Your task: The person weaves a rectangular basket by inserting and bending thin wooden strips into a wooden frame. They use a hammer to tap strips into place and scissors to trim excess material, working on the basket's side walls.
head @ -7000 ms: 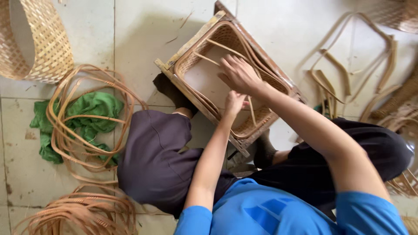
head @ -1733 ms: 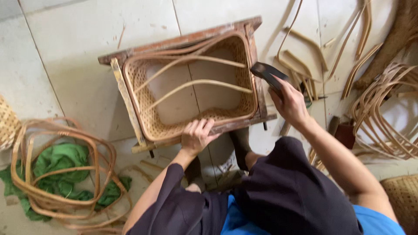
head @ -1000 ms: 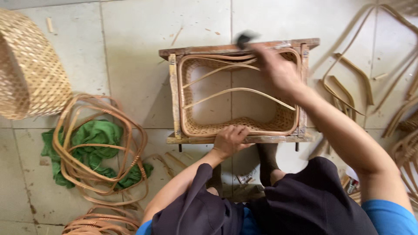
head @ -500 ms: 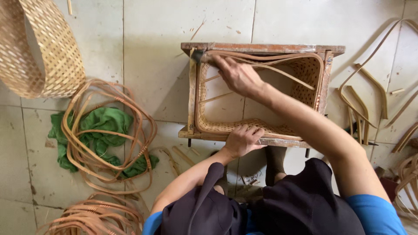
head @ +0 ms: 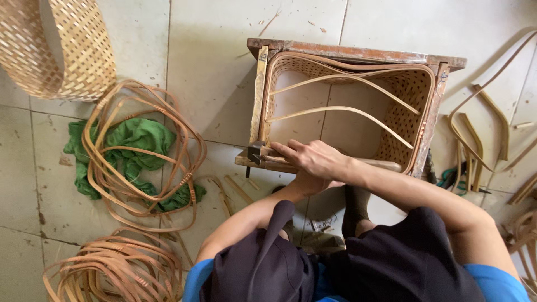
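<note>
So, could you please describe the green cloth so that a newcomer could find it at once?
Start at the wooden frame on the tiled floor, then look left. The green cloth lies crumpled under loose rattan hoops, below the woven basket. It is the only green, soft thing among tan cane.

Right hand [head: 313,158]: half a second ago it reached to the far left corner of the wooden frame [head: 358,53]; now it lies on the frame's near edge, fingers toward the near left corner, over a small dark tool [head: 256,152].
Left hand [head: 311,183]: was in plain sight gripping the near edge; now it is mostly hidden under the right hand.
Dark tool: a second ago it was at the frame's far edge; now it is at the near left corner.
View: the frame has shifted right, and the woven basket [head: 59,47] shows less.
</note>
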`<state>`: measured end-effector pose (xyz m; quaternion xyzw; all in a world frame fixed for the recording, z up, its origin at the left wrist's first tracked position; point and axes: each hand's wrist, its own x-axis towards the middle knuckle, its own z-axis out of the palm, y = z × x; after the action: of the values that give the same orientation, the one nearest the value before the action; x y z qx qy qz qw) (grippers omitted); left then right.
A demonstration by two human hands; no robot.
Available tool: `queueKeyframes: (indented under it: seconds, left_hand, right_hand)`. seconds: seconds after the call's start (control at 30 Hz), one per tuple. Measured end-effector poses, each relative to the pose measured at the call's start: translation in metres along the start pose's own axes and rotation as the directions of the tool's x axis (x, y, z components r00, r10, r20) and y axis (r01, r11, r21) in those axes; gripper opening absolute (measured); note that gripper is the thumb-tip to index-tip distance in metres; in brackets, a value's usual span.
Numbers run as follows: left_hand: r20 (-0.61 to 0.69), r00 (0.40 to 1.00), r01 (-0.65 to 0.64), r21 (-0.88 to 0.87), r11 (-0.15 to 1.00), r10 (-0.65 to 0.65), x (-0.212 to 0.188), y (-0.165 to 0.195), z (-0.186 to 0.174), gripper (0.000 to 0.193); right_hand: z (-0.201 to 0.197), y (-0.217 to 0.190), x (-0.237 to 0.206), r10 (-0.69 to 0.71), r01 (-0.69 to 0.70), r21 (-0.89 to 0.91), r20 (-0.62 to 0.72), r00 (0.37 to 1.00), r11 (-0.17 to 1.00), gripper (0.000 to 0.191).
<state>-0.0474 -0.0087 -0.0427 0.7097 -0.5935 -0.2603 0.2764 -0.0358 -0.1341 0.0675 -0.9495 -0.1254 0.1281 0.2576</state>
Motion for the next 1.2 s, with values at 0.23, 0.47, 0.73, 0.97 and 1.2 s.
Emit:
queueKeyframes:
  seconds: [0.23,0.47,0.73,0.97,1.2]
  left_hand:
    - [0.001,0.999,0.046,-0.077,0.996,-0.047,-0.002,-0.004,0.014,0.058]
    - [0.005,0.995,0.095,-0.111,0.989,-0.095,-0.003,-0.010,0.018,0.056]
    - [-0.018,0.994,0.104,-0.117,0.988,-0.106,-0.005,-0.013,0.019,0.056]
    - [-0.015,0.999,-0.027,0.260,0.965,0.032,0.002,0.006,-0.013,0.063]
    - [-0.104,0.977,-0.141,0.342,0.929,0.187,0.010,0.017,-0.042,0.066]
  right_hand:
    - [-0.014,-0.004,-0.004,-0.077,0.081,-0.061,0.056,0.995,0.995,0.117]
    - [-0.010,-0.007,-0.012,-0.157,0.155,-0.058,-0.029,0.987,0.986,0.101]
    - [-0.027,-0.006,-0.033,-0.093,0.096,-0.041,0.066,0.993,0.995,0.083]
    - [-0.060,-0.001,-0.085,0.017,-0.028,-0.091,-0.113,0.993,0.996,0.076]
    - [-0.001,0.012,-0.267,0.665,-0.551,0.391,-0.564,0.489,0.737,0.062]
